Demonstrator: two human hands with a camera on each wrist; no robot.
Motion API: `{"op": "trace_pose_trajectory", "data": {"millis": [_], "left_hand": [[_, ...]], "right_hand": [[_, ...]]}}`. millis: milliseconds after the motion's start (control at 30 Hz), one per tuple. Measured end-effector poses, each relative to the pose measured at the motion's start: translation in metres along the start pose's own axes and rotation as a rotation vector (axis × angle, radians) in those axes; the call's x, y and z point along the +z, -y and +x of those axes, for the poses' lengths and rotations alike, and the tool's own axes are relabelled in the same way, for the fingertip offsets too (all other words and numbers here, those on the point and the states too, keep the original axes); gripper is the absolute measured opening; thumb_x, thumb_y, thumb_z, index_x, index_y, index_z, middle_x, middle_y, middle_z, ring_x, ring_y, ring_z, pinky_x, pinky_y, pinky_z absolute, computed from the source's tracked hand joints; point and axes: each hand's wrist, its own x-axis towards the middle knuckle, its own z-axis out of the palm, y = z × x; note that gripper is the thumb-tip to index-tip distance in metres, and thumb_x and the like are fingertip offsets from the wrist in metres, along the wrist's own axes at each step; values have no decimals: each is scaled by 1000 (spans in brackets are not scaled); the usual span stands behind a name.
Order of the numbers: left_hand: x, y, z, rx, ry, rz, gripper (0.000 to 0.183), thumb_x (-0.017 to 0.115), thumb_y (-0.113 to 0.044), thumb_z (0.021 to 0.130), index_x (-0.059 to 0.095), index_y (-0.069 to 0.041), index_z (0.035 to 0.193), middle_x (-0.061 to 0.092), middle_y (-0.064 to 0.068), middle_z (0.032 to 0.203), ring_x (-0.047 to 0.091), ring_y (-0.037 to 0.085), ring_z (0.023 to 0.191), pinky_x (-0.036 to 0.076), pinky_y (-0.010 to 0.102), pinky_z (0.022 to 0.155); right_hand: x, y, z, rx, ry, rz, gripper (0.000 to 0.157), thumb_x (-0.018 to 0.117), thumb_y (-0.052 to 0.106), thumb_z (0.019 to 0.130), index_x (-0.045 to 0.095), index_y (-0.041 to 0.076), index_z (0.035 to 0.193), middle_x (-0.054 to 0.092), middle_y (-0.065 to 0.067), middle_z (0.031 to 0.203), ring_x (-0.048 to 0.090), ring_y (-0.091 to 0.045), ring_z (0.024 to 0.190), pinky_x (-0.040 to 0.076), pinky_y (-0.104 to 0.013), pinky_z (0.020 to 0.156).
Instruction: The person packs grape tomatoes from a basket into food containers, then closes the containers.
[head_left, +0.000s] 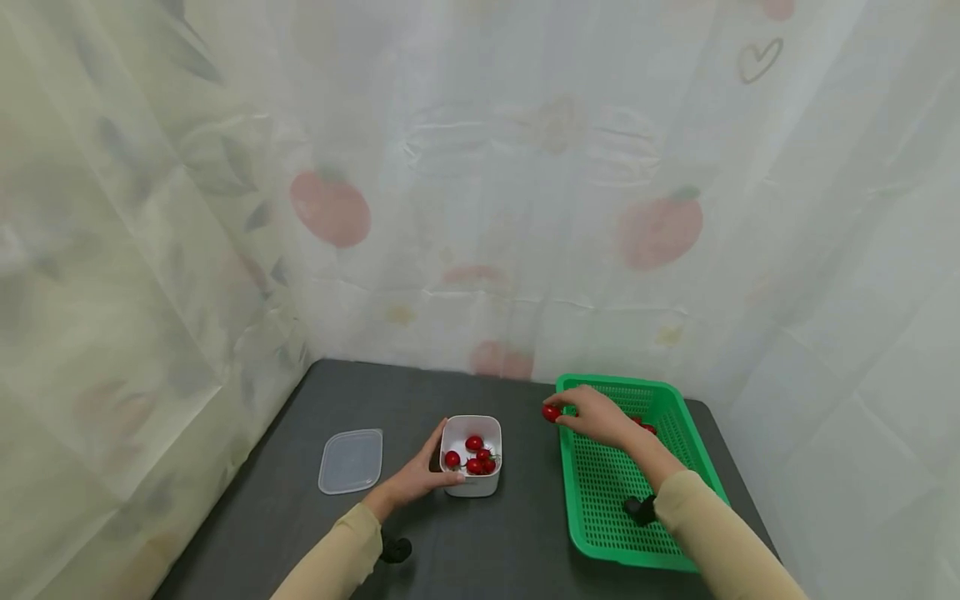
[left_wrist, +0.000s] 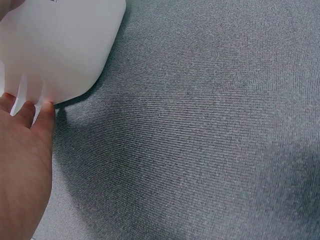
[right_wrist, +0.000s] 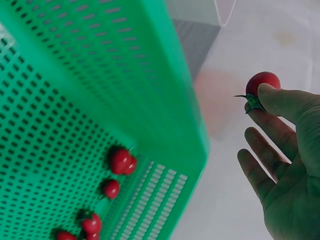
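A white square container [head_left: 471,487] with several red cherry tomatoes [head_left: 474,443] inside stands on the dark table. My left hand [head_left: 415,481] holds it by the left side, thumb across the front rim; in the left wrist view, fingertips [left_wrist: 46,111] touch the container's wall [left_wrist: 60,45]. Between thumb and fingers, my right hand [head_left: 596,417] pinches a single cherry tomato [head_left: 551,413] at the far left edge of the green basket [head_left: 567,487]. Green sepals show on that tomato [right_wrist: 263,81] in the right wrist view. More tomatoes [right_wrist: 119,161] lie in the basket's far end.
To the left of the container lies a clear square lid [head_left: 352,461], flat on the table [head_left: 487,550]. A printed curtain [head_left: 480,208] hangs behind the table and along both sides. The basket's raised rim stands between the right forearm and the table.
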Motion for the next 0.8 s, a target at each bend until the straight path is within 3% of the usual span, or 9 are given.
{"op": "trace_pose_trajectory", "data": {"millis": [233, 367, 800], "left_hand": [[2, -1, 0, 0, -1, -4, 112, 77, -21, 93, -8, -15, 164, 5, 19, 168, 18, 42, 149, 33, 55, 114], [2, 1, 0, 1, -2, -6, 112, 77, -21, 92, -8, -15, 165, 6, 18, 168, 19, 42, 149, 33, 55, 114], [2, -1, 0, -11, -8, -3, 109, 77, -20, 93, -5, -17, 165, 9, 18, 168, 21, 42, 148, 33, 56, 114]], "right_hand": [[8, 14, 16, -37, 14, 6, 33, 71, 15, 98, 70, 15, 131, 69, 3, 122, 61, -23, 115, 52, -45, 92], [14, 23, 25, -54, 15, -5, 31, 71, 17, 98, 71, 17, 129, 69, 4, 123, 59, -22, 117, 46, -48, 102], [27, 53, 50, -111, 55, -46, 30, 70, 20, 99, 72, 21, 129, 69, 7, 124, 57, -20, 117, 48, -42, 98]]}}
